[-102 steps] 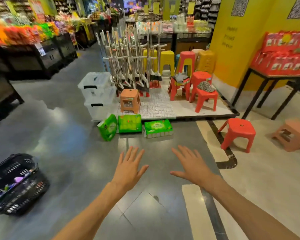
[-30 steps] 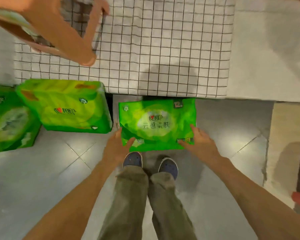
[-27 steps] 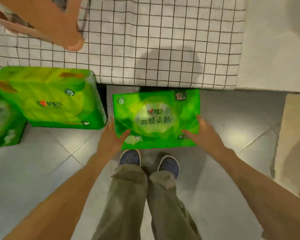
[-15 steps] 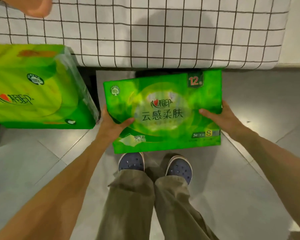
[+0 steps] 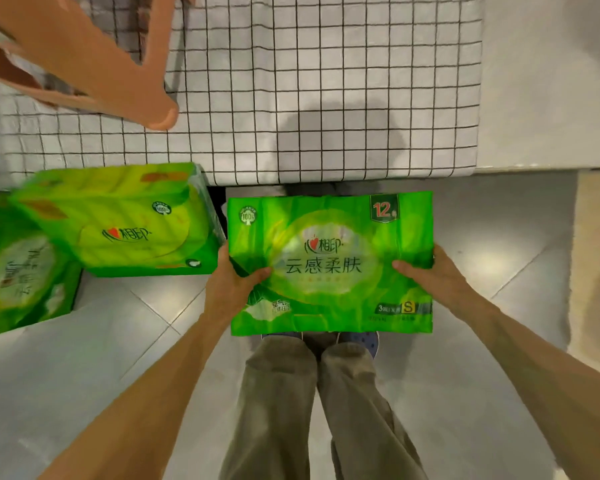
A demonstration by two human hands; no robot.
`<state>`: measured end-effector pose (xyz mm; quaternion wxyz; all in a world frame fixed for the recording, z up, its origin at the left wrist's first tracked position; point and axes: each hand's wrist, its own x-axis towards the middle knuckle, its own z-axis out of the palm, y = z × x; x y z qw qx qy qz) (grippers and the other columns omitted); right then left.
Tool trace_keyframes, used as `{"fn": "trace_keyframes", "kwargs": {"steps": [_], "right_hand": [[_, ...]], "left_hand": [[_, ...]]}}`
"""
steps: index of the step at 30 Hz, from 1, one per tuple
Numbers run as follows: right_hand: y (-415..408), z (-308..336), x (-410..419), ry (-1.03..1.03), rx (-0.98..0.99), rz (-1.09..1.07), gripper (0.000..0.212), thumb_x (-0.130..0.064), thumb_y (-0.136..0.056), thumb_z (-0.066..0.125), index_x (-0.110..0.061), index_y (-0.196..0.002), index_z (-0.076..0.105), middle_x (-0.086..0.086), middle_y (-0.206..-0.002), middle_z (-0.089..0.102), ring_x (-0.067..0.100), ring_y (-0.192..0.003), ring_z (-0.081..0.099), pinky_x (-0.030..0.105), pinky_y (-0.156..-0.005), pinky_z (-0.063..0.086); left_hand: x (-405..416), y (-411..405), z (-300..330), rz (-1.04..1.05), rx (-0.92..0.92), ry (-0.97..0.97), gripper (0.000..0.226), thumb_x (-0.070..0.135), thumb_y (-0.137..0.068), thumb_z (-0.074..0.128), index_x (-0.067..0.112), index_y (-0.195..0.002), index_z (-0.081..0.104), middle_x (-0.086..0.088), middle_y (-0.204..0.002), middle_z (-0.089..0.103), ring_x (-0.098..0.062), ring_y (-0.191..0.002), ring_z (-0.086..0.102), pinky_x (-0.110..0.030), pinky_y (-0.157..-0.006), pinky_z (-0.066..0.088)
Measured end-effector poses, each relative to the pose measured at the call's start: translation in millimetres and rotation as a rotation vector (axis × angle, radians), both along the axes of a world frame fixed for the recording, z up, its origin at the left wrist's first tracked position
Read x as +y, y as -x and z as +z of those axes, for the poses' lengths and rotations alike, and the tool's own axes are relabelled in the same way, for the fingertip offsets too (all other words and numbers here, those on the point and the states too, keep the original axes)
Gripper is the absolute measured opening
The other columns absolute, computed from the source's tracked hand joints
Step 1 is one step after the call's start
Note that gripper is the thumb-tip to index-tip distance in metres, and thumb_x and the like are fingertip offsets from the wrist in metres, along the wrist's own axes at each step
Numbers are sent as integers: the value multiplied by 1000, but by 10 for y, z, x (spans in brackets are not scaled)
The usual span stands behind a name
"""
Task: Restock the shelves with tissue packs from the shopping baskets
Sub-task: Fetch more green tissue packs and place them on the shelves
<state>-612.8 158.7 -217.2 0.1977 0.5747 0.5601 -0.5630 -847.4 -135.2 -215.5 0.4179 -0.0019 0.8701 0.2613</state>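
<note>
A flat green tissue pack (image 5: 329, 261) with white and dark lettering is held up off the grey floor, face towards me, above my shoes. My left hand (image 5: 234, 284) grips its left edge, thumb on the front. My right hand (image 5: 430, 277) grips its right edge the same way. A second green tissue pack (image 5: 118, 220) lies on the floor to the left, and a third green pack (image 5: 18, 265) leans further left at the frame edge.
A low platform covered with a white black-grid mat (image 5: 326, 91) runs across just beyond the packs. An orange plastic stool (image 5: 84, 60) stands on it at the upper left. My trouser legs (image 5: 323, 403) fill the bottom centre.
I walked up to the packs, bent down and took the rightmost one at both ends. Over the last second it has risen off the floor towards me.
</note>
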Motion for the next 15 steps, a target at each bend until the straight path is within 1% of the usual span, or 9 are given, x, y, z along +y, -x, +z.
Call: {"fn": "trace_keyframes", "kwargs": {"steps": [3, 5, 7, 8, 9, 11, 13, 14, 15], "right_hand": [[-4, 602, -9, -40, 31, -9, 60, -39, -79, 87, -28, -129, 56, -2, -120, 72, 20, -105, 71, 47, -98, 57], [-10, 1047, 29, -61, 80, -7, 57, -34, -81, 87, -22, -130, 60, 2, -119, 74, 21, -105, 73, 46, -96, 58], [-9, 1561, 59, -93, 82, -3, 68, -42, -79, 87, -22, -136, 55, 0, -120, 73, 22, -109, 71, 47, -101, 55], [-24, 1825, 72, -106, 86, -3, 72, -46, -78, 87, -25, -138, 53, -3, -121, 72, 21, -110, 70, 47, -103, 54], [-45, 2084, 70, -119, 104, -2, 73, -46, -78, 86, -25, -140, 51, -3, -122, 71, 20, -110, 69, 47, -103, 53], [-82, 2596, 76, -164, 133, -30, 75, -39, -81, 85, -22, -144, 47, -2, -122, 69, 19, -108, 68, 43, -101, 54], [-110, 3117, 76, -210, 160, -79, 78, -37, -82, 85, -20, -146, 43, -1, -122, 68, 18, -106, 67, 36, -94, 54], [-142, 3376, 58, -232, 161, -101, 78, -37, -81, 85, -20, -146, 44, -1, -122, 68, 18, -106, 68, 34, -92, 54], [-183, 3617, 38, -274, 171, -113, 79, -38, -80, 85, -19, -145, 45, -1, -122, 69, 18, -106, 70, 35, -92, 55]], "left_hand": [[37, 37, 613, -12, 23, 6, 97, 43, -76, 87, 16, -153, 34, -7, -135, 63, -32, -120, 62, -41, -95, 52], [113, 70, 1083, -14, 32, -7, 100, 42, -76, 87, 16, -155, 32, -7, -138, 62, -32, -123, 61, -39, -98, 51], [192, 101, 1589, -15, 33, -37, 102, 39, -77, 87, 16, -157, 28, -7, -140, 61, -31, -123, 61, -39, -100, 52], [217, 113, 1824, -26, 43, -60, 104, 40, -76, 87, 18, -158, 26, -8, -140, 62, -31, -122, 63, -43, -101, 53], [246, 120, 2076, -45, 54, -74, 105, 42, -76, 87, 20, -158, 25, -8, -139, 62, -32, -121, 64, -45, -100, 54], [297, 148, 2532, -77, 75, -104, 105, 43, -76, 87, 22, -157, 25, -7, -138, 63, -32, -118, 64, -46, -99, 54], [380, 176, 2986, -89, 84, -155, 101, 43, -75, 87, 21, -155, 29, -5, -133, 65, -29, -115, 65, -45, -98, 54], [413, 188, 3203, -109, 96, -186, 100, 44, -74, 87, 21, -154, 30, -4, -130, 65, -28, -113, 65, -45, -97, 55], [456, 207, 3433, -135, 107, -206, 100, 46, -73, 87, 22, -153, 31, -3, -128, 66, -28, -112, 66, -45, -95, 55]]}}
